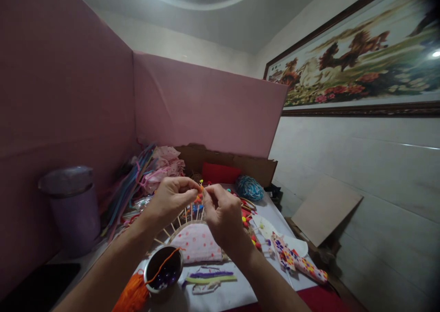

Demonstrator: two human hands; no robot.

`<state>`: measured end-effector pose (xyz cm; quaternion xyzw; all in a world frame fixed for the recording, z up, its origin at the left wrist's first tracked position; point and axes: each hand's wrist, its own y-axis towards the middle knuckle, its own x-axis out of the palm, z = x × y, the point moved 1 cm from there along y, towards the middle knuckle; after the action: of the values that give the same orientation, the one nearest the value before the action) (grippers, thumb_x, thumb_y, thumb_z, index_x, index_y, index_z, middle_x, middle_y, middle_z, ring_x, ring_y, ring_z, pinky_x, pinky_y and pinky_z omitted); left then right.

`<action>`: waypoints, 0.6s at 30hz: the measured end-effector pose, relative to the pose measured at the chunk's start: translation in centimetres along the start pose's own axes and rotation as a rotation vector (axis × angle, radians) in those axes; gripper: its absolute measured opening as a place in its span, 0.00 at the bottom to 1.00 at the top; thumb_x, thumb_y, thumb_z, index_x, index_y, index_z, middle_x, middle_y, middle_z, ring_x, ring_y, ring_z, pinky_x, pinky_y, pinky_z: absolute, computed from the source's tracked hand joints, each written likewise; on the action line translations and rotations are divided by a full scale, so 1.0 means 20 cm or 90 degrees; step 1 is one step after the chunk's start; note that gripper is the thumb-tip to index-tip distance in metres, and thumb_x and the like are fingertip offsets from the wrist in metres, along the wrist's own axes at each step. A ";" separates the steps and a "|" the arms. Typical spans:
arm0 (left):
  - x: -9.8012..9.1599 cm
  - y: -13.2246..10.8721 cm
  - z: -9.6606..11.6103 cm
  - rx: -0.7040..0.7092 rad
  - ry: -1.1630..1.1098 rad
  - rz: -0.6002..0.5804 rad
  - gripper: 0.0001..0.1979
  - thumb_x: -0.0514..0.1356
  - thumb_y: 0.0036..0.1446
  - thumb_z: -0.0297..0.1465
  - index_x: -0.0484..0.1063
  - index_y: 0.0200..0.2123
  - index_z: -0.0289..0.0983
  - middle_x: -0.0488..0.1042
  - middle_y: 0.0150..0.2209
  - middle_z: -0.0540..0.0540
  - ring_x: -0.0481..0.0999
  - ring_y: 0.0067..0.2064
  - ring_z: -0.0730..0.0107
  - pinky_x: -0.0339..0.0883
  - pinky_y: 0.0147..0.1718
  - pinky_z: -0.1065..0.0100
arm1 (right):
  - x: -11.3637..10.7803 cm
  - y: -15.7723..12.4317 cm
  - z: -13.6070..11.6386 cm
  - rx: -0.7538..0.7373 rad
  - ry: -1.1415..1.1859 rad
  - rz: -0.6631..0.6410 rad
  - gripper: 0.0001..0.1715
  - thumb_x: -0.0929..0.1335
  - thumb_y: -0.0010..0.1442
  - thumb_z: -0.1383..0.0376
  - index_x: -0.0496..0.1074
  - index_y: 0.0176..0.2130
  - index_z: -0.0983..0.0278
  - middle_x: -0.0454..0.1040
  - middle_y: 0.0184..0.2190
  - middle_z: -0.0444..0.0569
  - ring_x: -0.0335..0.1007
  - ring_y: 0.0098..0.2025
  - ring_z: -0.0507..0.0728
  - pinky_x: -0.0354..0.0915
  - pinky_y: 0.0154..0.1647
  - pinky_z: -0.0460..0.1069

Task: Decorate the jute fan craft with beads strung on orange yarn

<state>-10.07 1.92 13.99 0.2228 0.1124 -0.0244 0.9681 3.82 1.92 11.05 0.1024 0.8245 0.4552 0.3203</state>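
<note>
My left hand (177,195) and my right hand (223,211) meet above the middle of the table, fingertips pinched close together. Between them shows a bit of orange yarn (200,196), with a small yellow tip just above it. Below my hands lies a half-round piece of polka-dot cloth (197,243), edged by thin wooden sticks (187,213) that fan outward. An orange strand crosses the rim of a metal cup (147,275) holding dark purple bits. The orange yarn bundle (134,291) rests beside the cup, near my left forearm.
Purple and yellow-green strips (211,277) lie in front. Flowered cloth (299,261) and coloured beads (254,241) are at right. A blue yarn ball (250,188) and red block (220,172) stand behind; pipe cleaners (129,190) and a purple bin (75,215) are left.
</note>
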 end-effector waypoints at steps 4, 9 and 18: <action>0.00 0.00 0.02 -0.004 0.016 0.003 0.05 0.59 0.43 0.28 0.75 0.22 0.33 0.68 0.18 0.52 0.61 0.20 0.78 0.53 0.19 0.75 | 0.01 0.01 0.02 0.035 0.018 0.012 0.09 0.63 0.59 0.68 0.69 0.29 0.64 0.73 0.23 0.46 0.66 0.24 0.52 0.57 0.26 0.45; -0.01 0.00 0.02 -0.101 -0.077 0.036 0.06 0.61 0.43 0.31 0.73 0.25 0.33 0.59 0.13 0.56 0.52 0.15 0.82 0.42 0.14 0.76 | -0.02 0.03 0.04 0.083 0.174 -0.016 0.11 0.62 0.60 0.65 0.69 0.28 0.64 0.70 0.20 0.42 0.63 0.21 0.49 0.56 0.22 0.43; -0.04 0.03 -0.03 -0.170 -0.293 0.000 0.08 0.65 0.43 0.31 0.70 0.24 0.33 0.51 0.11 0.60 0.44 0.13 0.87 0.34 0.13 0.78 | -0.04 0.00 0.00 0.069 0.128 -0.005 0.10 0.63 0.60 0.65 0.68 0.28 0.63 0.68 0.20 0.41 0.60 0.22 0.49 0.54 0.23 0.44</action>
<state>-10.97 2.62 13.92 0.0816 -0.1087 -0.0593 0.9889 4.46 1.53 11.42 0.0703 0.8762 0.4165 0.2321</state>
